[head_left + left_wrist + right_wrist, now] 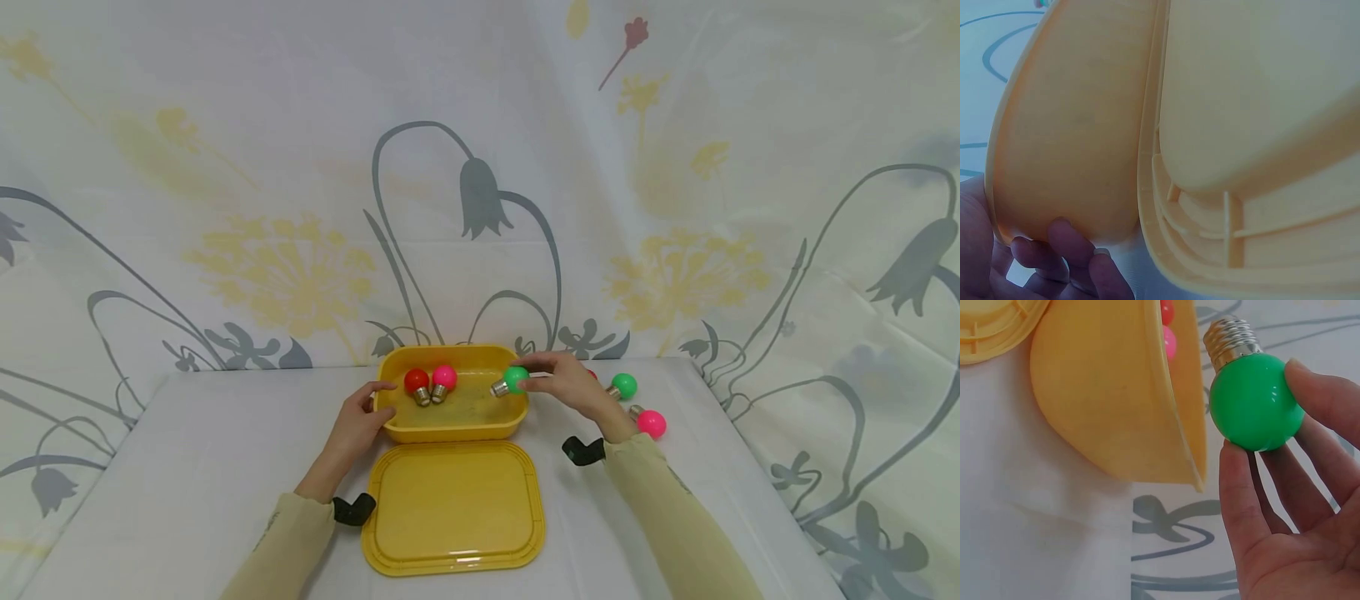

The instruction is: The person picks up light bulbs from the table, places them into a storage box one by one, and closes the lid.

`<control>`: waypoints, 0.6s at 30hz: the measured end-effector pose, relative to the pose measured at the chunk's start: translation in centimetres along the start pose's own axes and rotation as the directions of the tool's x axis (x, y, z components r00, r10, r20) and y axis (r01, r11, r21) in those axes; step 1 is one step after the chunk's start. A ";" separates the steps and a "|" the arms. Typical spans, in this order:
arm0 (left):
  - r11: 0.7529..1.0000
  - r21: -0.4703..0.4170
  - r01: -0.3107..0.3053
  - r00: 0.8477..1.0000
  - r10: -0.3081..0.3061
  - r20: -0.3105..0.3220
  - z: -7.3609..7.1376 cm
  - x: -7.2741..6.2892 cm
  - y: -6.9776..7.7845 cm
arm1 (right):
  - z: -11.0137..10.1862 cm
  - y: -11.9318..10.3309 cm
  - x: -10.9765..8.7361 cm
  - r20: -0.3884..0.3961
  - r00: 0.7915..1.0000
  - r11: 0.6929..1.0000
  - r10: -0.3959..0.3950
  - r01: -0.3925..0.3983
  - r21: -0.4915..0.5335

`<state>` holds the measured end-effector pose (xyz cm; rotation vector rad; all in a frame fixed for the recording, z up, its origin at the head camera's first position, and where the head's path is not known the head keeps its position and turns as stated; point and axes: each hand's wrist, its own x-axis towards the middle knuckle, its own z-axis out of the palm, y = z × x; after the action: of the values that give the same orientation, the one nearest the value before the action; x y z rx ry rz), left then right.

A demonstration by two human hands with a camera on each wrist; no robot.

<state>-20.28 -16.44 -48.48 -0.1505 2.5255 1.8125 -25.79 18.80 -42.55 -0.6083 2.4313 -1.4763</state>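
A green light bulb [1257, 403] with a silver screw base is pinched between the thumb and fingertips of my right hand [566, 382]. In the head view it is over the right end of a yellow box [450, 434], its base pointing left. A red bulb [416, 382] and a pink bulb [445, 377] lie in the box. My left hand [362, 417] grips the box's left end, as the left wrist view also shows, with fingers bent at its wall [1072, 137].
Right of the box lie another green bulb [624, 385], another pink bulb [652, 424] and a red one [592, 375] mostly hidden by my right hand. A yellow lid [453, 508] lies in front of the box on the white table [225, 467]. Behind hangs a flowered cloth [420, 275].
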 end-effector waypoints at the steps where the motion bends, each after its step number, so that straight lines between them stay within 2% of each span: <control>1: 1.000 -0.002 0.000 1.000 0.000 0.000 0.0 0.0 0.0 | 0.1 0.0 0.2 0.002 1.000 1.000 -0.001 0.001 0.002; 13: 1.000 0.012 -0.002 1.000 0.002 -0.005 0.1 0.0 0.0 | 0.8 -0.5 2.2 0.021 0.998 0.998 0.054 -0.053 -0.042; 18: 1.000 0.012 0.000 1.000 0.000 -0.007 0.1 0.0 0.0 | 0.9 -0.1 3.2 0.054 0.998 0.998 0.045 -0.043 -0.043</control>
<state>-20.32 -16.35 -48.52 -0.1567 2.5412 1.7993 -28.20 16.58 -42.88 -0.5917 2.4233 -1.3766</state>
